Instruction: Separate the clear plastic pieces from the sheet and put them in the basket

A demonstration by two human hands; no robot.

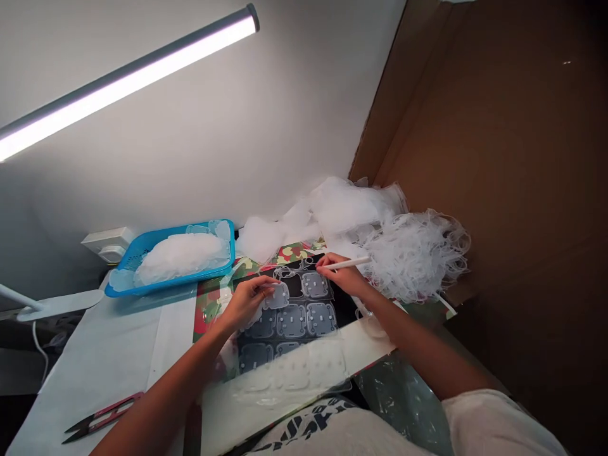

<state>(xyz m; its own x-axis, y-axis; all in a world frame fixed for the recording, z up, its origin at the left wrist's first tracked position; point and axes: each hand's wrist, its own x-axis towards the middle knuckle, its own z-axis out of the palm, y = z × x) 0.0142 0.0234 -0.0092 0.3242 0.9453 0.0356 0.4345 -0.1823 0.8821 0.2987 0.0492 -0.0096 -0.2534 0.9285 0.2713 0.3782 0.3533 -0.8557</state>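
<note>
My left hand [247, 299] is closed on the edge of a small clear plastic piece [279, 295], rounded at the corners. It hovers over a dark board where several similar clear pieces [291, 320] lie in rows. In my right hand [342, 273] is a slim white pen-like tool [354, 261], gripped by the fingers, its far end pointing right. That hand is at the board's upper right, above a clear piece [315, 285] in the top row. Thin clear loops [287, 271] of trimmed plastic lie at the board's far edge, between my hands.
A blue basket [170, 285] of clear pieces stands back left. Clear plastic pieces [349, 206] are heaped at the back, beside a tangle of plastic strips [420, 256]. Red-handled snips [102, 418] lie front left. A cardboard wall [498, 145] rises at right; a lamp tube [133, 73] hangs above.
</note>
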